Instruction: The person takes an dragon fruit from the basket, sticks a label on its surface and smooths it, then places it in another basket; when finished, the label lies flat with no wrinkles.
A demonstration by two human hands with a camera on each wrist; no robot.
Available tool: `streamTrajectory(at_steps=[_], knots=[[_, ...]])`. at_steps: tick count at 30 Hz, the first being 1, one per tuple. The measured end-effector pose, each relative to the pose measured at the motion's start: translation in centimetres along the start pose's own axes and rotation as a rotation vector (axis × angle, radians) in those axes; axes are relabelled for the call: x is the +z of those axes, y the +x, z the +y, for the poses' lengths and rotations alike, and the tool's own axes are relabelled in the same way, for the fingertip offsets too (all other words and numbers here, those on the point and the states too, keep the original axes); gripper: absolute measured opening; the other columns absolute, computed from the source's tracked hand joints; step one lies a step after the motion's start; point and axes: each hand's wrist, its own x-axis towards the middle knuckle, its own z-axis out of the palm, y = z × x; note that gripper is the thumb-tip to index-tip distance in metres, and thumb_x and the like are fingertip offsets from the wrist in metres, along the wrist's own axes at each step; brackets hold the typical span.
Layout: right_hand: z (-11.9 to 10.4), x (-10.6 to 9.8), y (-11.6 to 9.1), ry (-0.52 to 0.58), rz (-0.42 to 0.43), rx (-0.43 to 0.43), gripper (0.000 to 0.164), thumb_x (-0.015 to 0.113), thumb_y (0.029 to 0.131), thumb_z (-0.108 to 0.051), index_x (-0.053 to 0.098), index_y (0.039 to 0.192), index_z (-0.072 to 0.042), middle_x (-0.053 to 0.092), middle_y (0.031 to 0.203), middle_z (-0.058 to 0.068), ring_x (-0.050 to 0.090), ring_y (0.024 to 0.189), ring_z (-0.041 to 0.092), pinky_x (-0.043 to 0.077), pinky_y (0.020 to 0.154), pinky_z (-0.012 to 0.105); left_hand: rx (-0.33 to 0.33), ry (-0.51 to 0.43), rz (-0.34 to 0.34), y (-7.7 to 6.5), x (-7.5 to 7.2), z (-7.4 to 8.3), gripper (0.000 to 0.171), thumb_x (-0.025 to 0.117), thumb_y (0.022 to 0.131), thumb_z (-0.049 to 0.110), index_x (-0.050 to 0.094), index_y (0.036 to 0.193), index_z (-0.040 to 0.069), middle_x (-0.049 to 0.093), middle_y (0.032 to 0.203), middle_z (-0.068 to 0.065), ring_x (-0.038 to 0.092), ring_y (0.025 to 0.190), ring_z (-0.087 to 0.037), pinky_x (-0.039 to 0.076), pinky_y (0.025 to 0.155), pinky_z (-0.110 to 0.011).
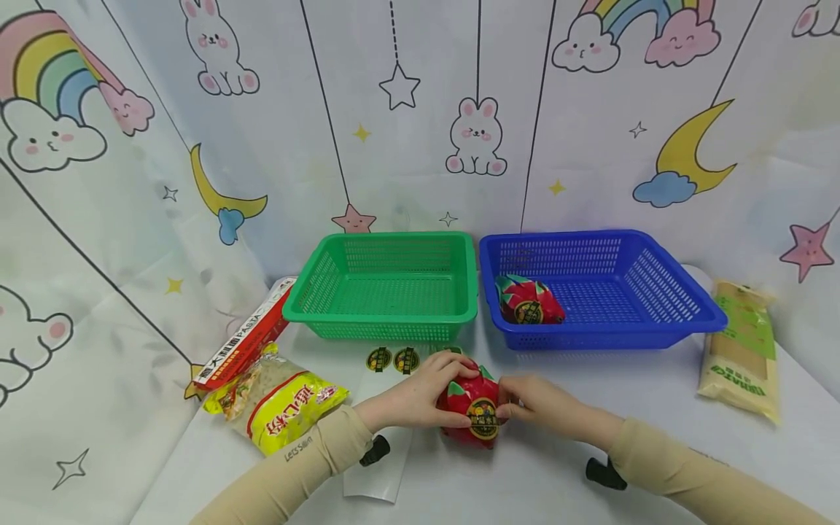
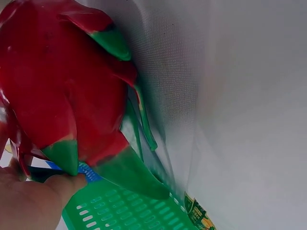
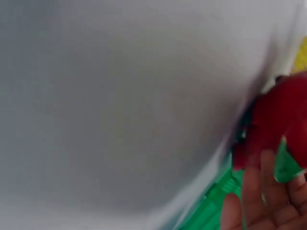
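Observation:
A red dragon fruit with green-tipped scales is at the front middle of the white table. My left hand grips it from the left, fingers over its top and thumb at the edge of a black and gold round sticker. On the other side, my right hand holds the fruit, its thumb by the sticker's right edge. The left wrist view shows the dragon fruit close up; the right wrist view shows the fingers against it. More stickers lie on a white backing strip.
Behind stand a green basket and a blue basket, the latter with another stickered dragon fruit inside. On the left lie a red pasta box and a yellow bag. A beige-green package is at the right.

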Motion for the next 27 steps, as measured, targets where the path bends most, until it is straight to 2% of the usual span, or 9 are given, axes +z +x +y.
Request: streamTrajectory(at_steps=[5, 12, 16, 21, 27], knots=[[-0.4, 0.3, -0.2, -0.101, 0.004, -0.057, 0.021, 0.053, 0.091, -0.037, 0.051, 0.079, -0.021, 0.051, 0.072, -0.017, 0.042, 0.063, -0.005, 0.04, 0.056, 0.016, -0.027, -0.031, -0.027, -0.1, -0.3, 0.0, 0.059, 0.072, 0.078, 0.034, 0.047, 0.129, 0.016, 0.036, 0.139, 0.002, 0.027, 0.132, -0.017, 0.031, 0.107, -0.038], [-0.8, 0.1, -0.1, -0.046, -0.016, -0.086, 0.019, 0.056, 0.09, -0.038, 0.053, 0.08, -0.022, 0.054, 0.074, -0.018, 0.044, 0.064, -0.005, 0.041, 0.057, 0.015, -0.026, -0.038, -0.046, -0.3, -0.3, 0.1, 0.061, 0.073, 0.077, 0.033, 0.045, 0.127, 0.015, 0.035, 0.138, 0.001, 0.027, 0.131, -0.017, 0.034, 0.104, -0.038], [-0.7, -0.1, -0.2, -0.047, -0.045, -0.076, 0.019, 0.06, 0.087, -0.039, 0.054, 0.081, -0.022, 0.056, 0.077, -0.018, 0.046, 0.065, -0.005, 0.043, 0.058, 0.015, -0.021, -0.044, -0.018, -0.3, 0.1, 0.2, 0.066, 0.077, 0.072, 0.04, 0.044, 0.125, 0.015, 0.036, 0.137, 0.002, 0.028, 0.13, -0.017, 0.035, 0.104, -0.038], [-0.9, -0.3, -0.4, -0.055, -0.061, -0.015, 0.029, 0.067, 0.077, -0.047, 0.055, 0.083, -0.022, 0.058, 0.078, -0.016, 0.051, 0.069, -0.001, 0.044, 0.06, 0.018, -0.028, -0.046, 0.057, -0.4, 0.7, 0.2, 0.072, 0.081, 0.066, 0.044, 0.045, 0.121, 0.016, 0.037, 0.136, 0.001, 0.028, 0.13, -0.018, 0.035, 0.104, -0.041], [-1.4, 0.2, -0.3, -0.017, 0.006, 0.121, 0.039, 0.07, 0.068, -0.058, 0.056, 0.076, -0.023, 0.059, 0.072, -0.016, 0.051, 0.064, 0.001, 0.041, 0.056, 0.019, -0.113, -0.097, 0.101, -0.4, 1.5, 0.5, 0.084, 0.082, 0.062, 0.045, 0.039, 0.129, 0.018, 0.034, 0.14, 0.002, 0.022, 0.136, -0.021, 0.035, 0.104, -0.046]])
